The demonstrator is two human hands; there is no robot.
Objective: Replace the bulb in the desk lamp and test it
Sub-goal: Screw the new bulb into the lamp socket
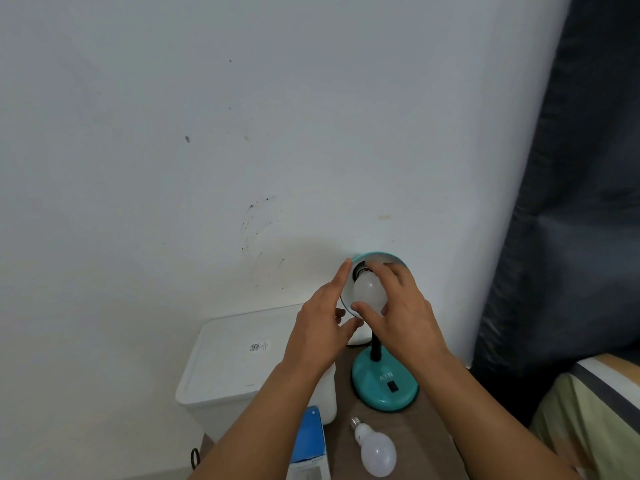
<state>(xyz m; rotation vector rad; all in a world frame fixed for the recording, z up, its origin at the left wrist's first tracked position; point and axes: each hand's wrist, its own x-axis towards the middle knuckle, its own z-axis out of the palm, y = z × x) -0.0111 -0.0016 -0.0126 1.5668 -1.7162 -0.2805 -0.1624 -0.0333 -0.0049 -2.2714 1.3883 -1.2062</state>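
A teal desk lamp stands on a brown table, its round base (384,384) bearing a black switch. Its teal shade (379,257) faces me. A frosted white bulb (369,291) sits in the shade's socket, and my right hand (398,306) grips it with thumb below and fingers above. My left hand (322,320) holds the shade's left rim, fingers spread along the edge. A second white bulb (375,448) lies loose on the table in front of the base, its screw cap pointing away from me.
A white lidded bin (225,362) stands left of the table against the white wall. A blue and white bulb box (310,445) lies at the table's near left. A dark curtain (571,202) hangs on the right, above striped bedding (595,410).
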